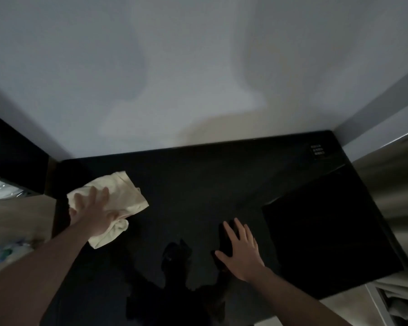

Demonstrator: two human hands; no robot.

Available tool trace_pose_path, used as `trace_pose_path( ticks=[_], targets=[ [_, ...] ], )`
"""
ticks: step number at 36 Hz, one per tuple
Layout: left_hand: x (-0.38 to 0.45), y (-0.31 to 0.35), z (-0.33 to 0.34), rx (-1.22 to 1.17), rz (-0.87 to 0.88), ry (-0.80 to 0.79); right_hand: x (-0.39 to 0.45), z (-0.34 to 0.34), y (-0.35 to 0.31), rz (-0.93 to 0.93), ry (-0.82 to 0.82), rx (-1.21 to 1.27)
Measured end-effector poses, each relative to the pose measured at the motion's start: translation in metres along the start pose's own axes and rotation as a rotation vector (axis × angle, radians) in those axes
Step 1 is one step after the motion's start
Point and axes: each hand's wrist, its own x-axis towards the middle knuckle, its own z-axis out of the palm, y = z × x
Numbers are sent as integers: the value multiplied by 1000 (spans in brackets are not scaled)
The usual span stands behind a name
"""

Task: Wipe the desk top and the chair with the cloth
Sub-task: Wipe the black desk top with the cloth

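Note:
The black glossy desk top (189,191) fills the lower middle of the head view, set against a pale wall. A cream cloth (120,196) lies crumpled on its left part. My left hand (92,212) presses flat on the cloth with straight fingers spread. My right hand (242,250) rests flat on the bare desk surface to the right of centre, fingers spread, holding nothing. No chair is in view.
A large flat black object (327,231) lies on the desk's right side. A small panel with white marks (317,150) sits at the back right corner. A dark cabinet edge (14,156) stands left, curtains (391,196) hang right, and blurred bottles (5,251) lie low left.

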Motion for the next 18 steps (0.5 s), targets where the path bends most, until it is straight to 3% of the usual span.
trace_pose_path(
  ticks=[8, 18],
  targets=[
    [-27, 73, 18, 2, 60, -19, 10, -28, 61, 37, 14, 58],
    [-45, 201, 37, 34, 75, 37, 43, -69, 168, -45, 40, 22]
  ],
)
